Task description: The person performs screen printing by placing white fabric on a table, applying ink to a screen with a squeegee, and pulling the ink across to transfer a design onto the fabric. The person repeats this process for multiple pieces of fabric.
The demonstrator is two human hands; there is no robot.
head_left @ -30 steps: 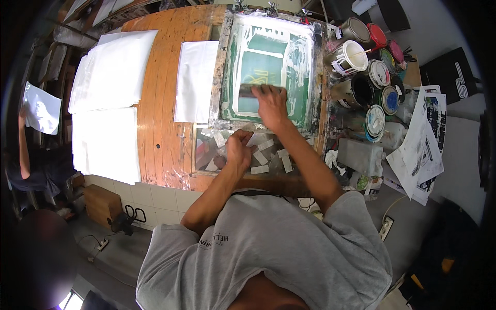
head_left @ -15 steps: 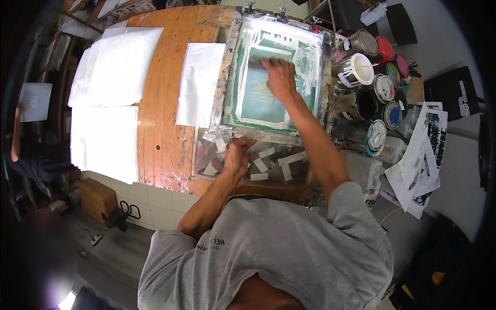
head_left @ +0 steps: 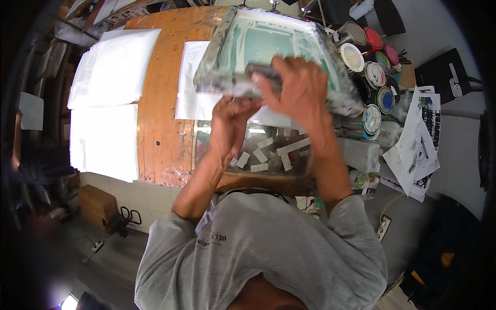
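Below the left hand (head_left: 227, 121), dark lettering (head_left: 212, 241) crosses the grey short-sleeved fabric T-shirt (head_left: 274, 243). Right of the right hand (head_left: 302, 88), a pale curving letter-like sign (head_left: 455, 88) marks a flat black panel (head_left: 438, 73); lower right, loose white paper sheets (head_left: 421, 151) bear illegible black print.

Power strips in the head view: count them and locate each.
2: one white power strip on the floor at lower left, a second white power strip at lower right. More may be hidden.
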